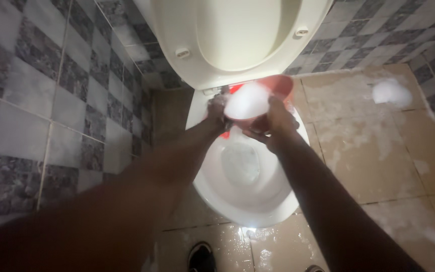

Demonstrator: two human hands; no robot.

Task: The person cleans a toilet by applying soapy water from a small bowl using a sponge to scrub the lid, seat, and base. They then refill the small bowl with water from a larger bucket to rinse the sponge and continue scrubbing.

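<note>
Foam fills the red bowl (273, 88) that I hold over the back of the toilet bowl (247, 201), so I judge this to be the soaping step: suds are being carried to the porcelain while the lid (227, 35) stands raised against the tiled wall (51, 100). My right hand (278, 123) is closed around the red bowl from below and the side, fingers curled under its rim. My left hand (217, 108) is closed on the rim's near left edge, partly hidden by suds. The red bowl sits between both hands, just above the rear rim, tilted toward me. Next, I think, it needs a steady tip over the basin, with both grips kept firm because everything looks slippery. Suds also lie on the floor (378, 146) to the right.
</note>
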